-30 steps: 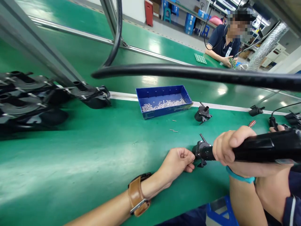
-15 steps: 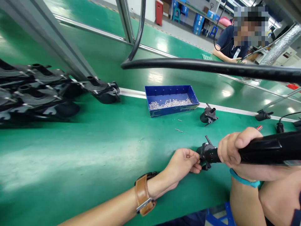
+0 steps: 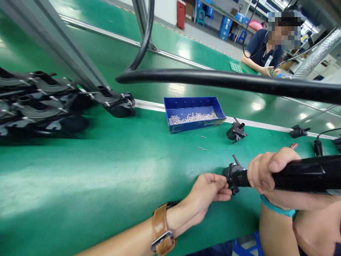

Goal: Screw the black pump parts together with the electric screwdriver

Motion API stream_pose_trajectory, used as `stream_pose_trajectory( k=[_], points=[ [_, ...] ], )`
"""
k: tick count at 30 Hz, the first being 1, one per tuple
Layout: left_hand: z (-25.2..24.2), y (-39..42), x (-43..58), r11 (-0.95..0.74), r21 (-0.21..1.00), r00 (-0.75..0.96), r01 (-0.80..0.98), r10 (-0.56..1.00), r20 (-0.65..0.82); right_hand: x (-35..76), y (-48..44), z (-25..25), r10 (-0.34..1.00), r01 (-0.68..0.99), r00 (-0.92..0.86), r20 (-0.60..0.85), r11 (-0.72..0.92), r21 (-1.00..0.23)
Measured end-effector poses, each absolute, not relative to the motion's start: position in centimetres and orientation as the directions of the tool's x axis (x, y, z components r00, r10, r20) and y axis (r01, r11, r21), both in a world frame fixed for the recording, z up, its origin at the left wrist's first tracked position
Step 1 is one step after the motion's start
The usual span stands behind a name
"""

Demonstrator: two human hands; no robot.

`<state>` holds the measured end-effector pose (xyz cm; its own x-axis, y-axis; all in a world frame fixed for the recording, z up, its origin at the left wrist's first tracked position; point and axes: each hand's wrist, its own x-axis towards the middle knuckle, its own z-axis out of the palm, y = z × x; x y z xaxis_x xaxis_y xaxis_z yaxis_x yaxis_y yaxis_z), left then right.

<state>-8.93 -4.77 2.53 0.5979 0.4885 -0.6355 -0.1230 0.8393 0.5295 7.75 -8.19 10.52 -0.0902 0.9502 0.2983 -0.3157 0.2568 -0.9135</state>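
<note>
My right hand (image 3: 263,170) is wrapped round a black electric screwdriver (image 3: 301,173) held level, its tip pointing left into a small black plastic part (image 3: 232,173) on the green belt. My left hand (image 3: 210,190), with a brown leather watch strap on the wrist, pinches that part from the left side, fingers closed on it. A thick black cable (image 3: 213,79) runs across the view above both hands.
A blue tray (image 3: 194,113) of small silver screws sits beyond my hands, with two loose screws (image 3: 202,148) on the belt. Another black part (image 3: 236,131) lies to its right. Several black housings (image 3: 53,106) are stacked at left. A seated person (image 3: 262,49) works at far right.
Both hands and the screwdriver have dropped slightly lower in view, still on the same part. The overhead cable swung a little to the left.
</note>
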Motion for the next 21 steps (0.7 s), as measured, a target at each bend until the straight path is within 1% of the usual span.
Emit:
stream_pose_trajectory(
  k=[7, 12, 14, 18, 21],
  points=[
    [2.3, -4.7, -9.2, 0.859, 0.490, 0.598, -0.146, 0.471, -0.648, 6.9, -7.3, 10.3, 0.888, -0.309, -0.062, 0.455, 0.416, -0.855],
    [2.3, -4.5, -9.5, 0.874, 0.462, 0.623, -0.152, 0.448, -0.641, 7.1, -6.4, 10.1, 0.832, -0.308, -0.143, 0.535, 0.477, -0.823],
    [2.4, -4.4, -9.5, 0.877, 0.459, 0.624, -0.141, 0.439, -0.647, 7.2, -6.4, 10.6, 0.843, -0.308, -0.169, 0.510, 0.447, -0.840],
    [2.7, -4.2, -9.4, 0.888, 0.445, 0.613, -0.115, 0.416, -0.672, 7.1, -6.7, 12.0, 0.890, -0.313, -0.139, 0.434, 0.377, -0.872],
    [2.9, -4.2, -9.5, 0.886, 0.453, 0.630, -0.103, 0.410, -0.659, 7.0, -6.7, 12.6, 0.897, -0.306, -0.141, 0.419, 0.363, -0.880]
  ],
)
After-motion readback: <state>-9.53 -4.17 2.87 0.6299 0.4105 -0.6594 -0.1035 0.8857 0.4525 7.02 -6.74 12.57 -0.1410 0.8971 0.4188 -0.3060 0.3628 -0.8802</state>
